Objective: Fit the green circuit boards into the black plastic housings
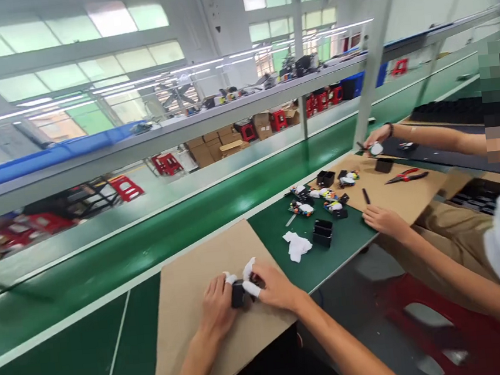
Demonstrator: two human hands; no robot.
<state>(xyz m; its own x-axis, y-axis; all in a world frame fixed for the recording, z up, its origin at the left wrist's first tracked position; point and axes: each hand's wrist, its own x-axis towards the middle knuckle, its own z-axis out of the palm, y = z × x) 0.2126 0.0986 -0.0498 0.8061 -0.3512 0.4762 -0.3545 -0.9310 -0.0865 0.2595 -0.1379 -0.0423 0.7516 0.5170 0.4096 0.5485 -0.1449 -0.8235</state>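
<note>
A small black box [238,295] rests on a cardboard sheet [200,269] in front of me. My left hand [219,305] closes on the box's left side, its thumb in a white finger cover. My right hand [273,285] is at the box's right end, with white covers on two fingers. Its fingers are bent close to the box, and a dark part between them is too small and hidden to name. Right of the sheet, a crumpled white cloth [298,246] and another black box [323,233] lie on the green table.
Several wired parts [301,208] sit at the right. A co-worker's hand [386,221] holds a thin black piece on a second cardboard sheet [404,202], where red-handled pliers [407,176] lie. A green conveyor belt [233,192] runs behind; a red stool [458,332] stands right.
</note>
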